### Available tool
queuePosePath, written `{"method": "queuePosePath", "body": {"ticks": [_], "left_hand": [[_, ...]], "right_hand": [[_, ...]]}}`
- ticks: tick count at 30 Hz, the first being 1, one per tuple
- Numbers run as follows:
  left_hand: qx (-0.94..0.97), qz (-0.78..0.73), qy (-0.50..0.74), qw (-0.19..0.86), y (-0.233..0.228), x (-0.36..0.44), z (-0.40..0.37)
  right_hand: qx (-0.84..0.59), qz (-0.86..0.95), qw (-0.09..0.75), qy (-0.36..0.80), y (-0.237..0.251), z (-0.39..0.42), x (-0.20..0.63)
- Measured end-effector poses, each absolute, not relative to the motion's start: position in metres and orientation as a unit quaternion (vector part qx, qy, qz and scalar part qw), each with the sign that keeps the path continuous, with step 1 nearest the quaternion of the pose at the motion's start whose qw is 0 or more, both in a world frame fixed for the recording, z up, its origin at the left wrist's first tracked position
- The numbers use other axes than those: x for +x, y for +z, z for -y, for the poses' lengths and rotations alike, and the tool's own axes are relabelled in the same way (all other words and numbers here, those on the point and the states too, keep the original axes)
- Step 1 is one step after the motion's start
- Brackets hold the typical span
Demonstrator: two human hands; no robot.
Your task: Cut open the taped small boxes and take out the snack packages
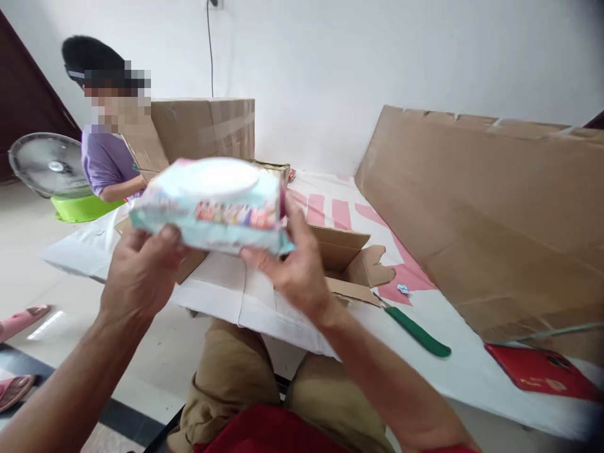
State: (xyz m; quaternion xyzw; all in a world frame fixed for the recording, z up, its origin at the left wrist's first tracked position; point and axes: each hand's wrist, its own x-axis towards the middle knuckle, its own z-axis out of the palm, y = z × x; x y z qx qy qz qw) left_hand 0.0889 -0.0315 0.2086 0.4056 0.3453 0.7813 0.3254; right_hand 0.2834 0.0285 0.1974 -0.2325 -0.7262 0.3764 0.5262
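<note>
Held up in front of me is a pack of wet wipes [212, 211], pale teal with a white oval lid and a printed row of figures on its side; motion blurs it a little. My left hand [144, 264] grips its left end, thumb at the front lower edge. The right end is in my right hand [295, 264], fingers behind and thumb below. Just past my right hand, an open small cardboard box [352, 264] lies on the cloth-covered table. A green-handled tool [418, 330] rests to the right of that box.
A large carton [207, 126] stands at the back left, another big cardboard piece [491, 233] at the right. A red phone [540, 371] lies near the right edge. Across the table, a person in purple [106, 157] is beside a fan [54, 165] and a green basin [85, 207].
</note>
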Motion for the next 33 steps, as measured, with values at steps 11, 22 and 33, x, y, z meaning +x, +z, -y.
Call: {"method": "queuePosePath", "body": {"ticks": [11,22,33], "left_hand": [[0.221,-0.548,0.683,0.428,0.026,0.030,0.028],[0.277,-0.638,0.656,0.294,-0.033,0.053,0.005],[0.419,-0.668,0.558,0.257,-0.047,0.061,-0.006]], "right_hand": [[-0.361,0.734,0.423,0.390,-0.010,-0.048,0.226],[-0.460,0.770,0.361,0.255,-0.041,-0.082,0.227],[-0.414,0.801,0.323,0.288,-0.027,-0.061,0.228]]}}
